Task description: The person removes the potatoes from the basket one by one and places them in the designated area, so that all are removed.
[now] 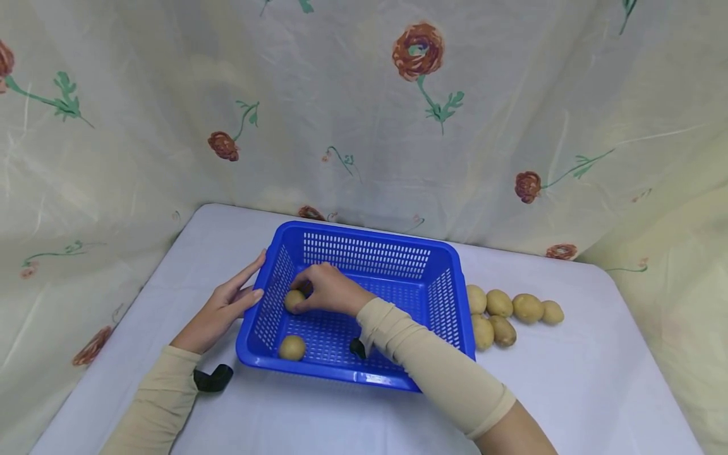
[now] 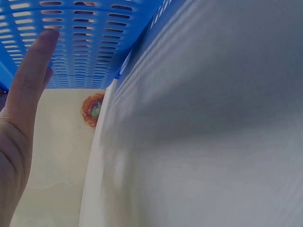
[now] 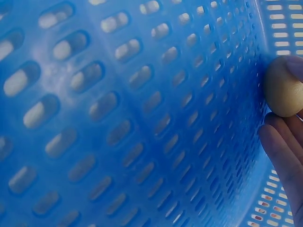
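Observation:
A blue plastic basket (image 1: pixel 330 371) with slotted walls stands on the table. My right hand (image 1: pixel 331 292) reaches down into it and pinches a potato (image 1: pixel 294 301) close to the left wall. In the right wrist view, the thumb and fingers lie around that same potato (image 3: pixel 283 90), low in the basket. Another potato (image 1: pixel 292 347) sits on the basket floor in the front left corner. Outside, my left hand (image 1: pixel 218 309) touches the basket's left side with extended fingers. One straight finger (image 2: pixel 35 66) lies against the slotted wall in the left wrist view.
Right of the basket, several potatoes (image 1: pixel 527 308) lie in two rows on the white-covered table (image 1: pixel 591 379), the nearest ones by the basket wall. A flower-patterned curtain (image 1: pixel 364 114) hangs behind and at both sides.

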The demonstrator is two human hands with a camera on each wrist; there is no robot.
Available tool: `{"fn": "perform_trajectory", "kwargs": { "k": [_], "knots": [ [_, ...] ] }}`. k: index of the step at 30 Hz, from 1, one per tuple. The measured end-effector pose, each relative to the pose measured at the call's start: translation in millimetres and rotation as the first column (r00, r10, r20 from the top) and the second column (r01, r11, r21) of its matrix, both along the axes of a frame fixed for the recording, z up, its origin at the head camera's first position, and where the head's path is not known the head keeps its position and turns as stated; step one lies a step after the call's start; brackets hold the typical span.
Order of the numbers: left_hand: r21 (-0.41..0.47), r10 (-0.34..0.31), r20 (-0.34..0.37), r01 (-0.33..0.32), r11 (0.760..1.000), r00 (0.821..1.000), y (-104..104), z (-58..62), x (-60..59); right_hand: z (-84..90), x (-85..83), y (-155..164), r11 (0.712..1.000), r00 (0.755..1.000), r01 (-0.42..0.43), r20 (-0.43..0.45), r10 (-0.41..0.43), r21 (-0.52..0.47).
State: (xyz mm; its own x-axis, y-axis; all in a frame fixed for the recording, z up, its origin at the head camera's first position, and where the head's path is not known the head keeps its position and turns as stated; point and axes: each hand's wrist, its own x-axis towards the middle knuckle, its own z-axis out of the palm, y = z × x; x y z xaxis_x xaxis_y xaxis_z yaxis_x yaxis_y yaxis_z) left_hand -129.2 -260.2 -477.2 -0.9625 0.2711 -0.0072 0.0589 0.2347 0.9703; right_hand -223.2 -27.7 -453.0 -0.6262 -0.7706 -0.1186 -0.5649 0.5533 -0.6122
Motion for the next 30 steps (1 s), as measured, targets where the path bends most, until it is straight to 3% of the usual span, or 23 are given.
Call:
{"fn": "perform_trajectory", "kwargs": {
  "k": [12,24,30],
  "knots": [
    [0.002,-0.003,0.008,0.003,1.000,1.000,0,-1.8,-0.8,2.5,1.7,1,1.000,1.000,0.002,0.022,-0.002,0.018],
    [0.007,-0.004,0.006,0.004,1.000,1.000,2,-1.1,-1.5,12.2,2.6,4,0.998,0.996,-0.024,-0.089,0.028,0.054],
    [0.004,-0.003,0.002,0.003,1.000,1.000,2,-0.3,-1.6,21.9,0.9,8,1.000,0.998,-0.019,-0.066,0.019,0.004]
  ]
}}
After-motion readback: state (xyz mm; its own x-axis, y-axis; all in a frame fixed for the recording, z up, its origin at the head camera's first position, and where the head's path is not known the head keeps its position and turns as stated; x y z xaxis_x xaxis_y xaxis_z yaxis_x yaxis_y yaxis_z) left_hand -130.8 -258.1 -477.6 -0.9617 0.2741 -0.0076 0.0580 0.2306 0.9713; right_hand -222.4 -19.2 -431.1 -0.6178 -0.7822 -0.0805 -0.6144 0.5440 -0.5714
